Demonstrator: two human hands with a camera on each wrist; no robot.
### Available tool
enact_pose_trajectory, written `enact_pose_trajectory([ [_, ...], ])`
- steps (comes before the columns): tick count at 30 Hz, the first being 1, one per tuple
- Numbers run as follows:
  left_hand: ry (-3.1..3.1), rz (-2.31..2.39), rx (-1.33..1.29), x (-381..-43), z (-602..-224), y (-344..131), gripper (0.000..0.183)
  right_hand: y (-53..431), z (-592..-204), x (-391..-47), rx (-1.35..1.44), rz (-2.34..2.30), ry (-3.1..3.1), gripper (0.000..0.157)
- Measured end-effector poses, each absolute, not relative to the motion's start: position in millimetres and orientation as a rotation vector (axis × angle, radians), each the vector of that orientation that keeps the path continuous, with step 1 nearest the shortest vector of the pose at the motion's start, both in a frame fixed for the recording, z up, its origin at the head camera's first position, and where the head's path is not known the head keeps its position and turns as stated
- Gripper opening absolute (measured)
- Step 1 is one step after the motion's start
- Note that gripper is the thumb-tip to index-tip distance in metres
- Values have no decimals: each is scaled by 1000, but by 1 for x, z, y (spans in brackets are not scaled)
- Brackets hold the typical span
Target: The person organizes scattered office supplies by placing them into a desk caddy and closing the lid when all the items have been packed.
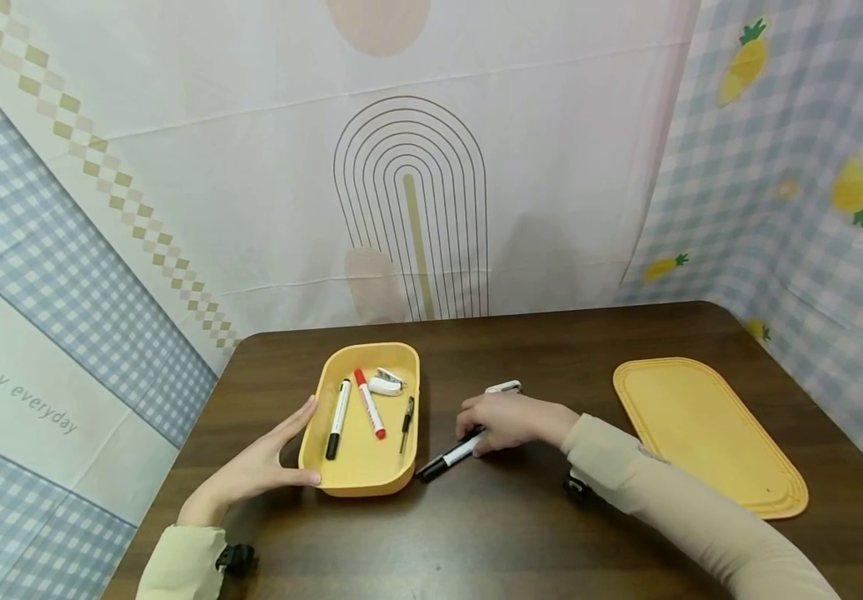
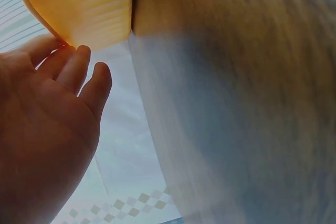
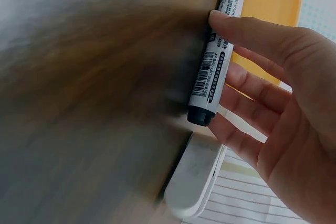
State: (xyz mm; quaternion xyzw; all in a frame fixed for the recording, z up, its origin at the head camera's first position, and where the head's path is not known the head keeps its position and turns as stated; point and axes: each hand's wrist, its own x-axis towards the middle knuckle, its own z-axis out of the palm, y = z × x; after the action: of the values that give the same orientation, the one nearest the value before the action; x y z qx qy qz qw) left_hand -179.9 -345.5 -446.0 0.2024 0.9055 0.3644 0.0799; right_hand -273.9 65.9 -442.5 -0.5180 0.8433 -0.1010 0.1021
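My left hand [image 1: 259, 467] rests against the left side of a yellow plastic box [image 1: 367, 488], thumb at the near corner and fingers along the rim. In the left wrist view its fingertips [image 2: 82, 59] touch the outer wall. Inside the box lie a black-capped marker [image 1: 339, 417], a red marker [image 1: 370, 404], a black pen [image 1: 407, 421] and a small white stapler-like object [image 1: 386, 385]. To the right of the box, my right hand [image 1: 510, 419] pinches a black-and-white whiteboard marker [image 3: 218, 61] between thumb and fingers. A white rounded oblong object [image 3: 194, 177] lies just beyond that hand.
A yellow lid [image 1: 709, 433] lies flat on the right part of the dark wooden table [image 1: 431, 550]. Patterned cloth [image 1: 266, 192] hangs behind the table and along both sides. A thin dark pen-like item [image 1: 426, 468] lies alongside the held marker.
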Motion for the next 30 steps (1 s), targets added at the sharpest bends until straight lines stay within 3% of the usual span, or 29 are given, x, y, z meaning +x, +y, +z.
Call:
enact_pose_trajectory([
  [30,2738,1022,661,-185,-448,-320,109,172,-444,-270,-1168,-399,2762,21],
])
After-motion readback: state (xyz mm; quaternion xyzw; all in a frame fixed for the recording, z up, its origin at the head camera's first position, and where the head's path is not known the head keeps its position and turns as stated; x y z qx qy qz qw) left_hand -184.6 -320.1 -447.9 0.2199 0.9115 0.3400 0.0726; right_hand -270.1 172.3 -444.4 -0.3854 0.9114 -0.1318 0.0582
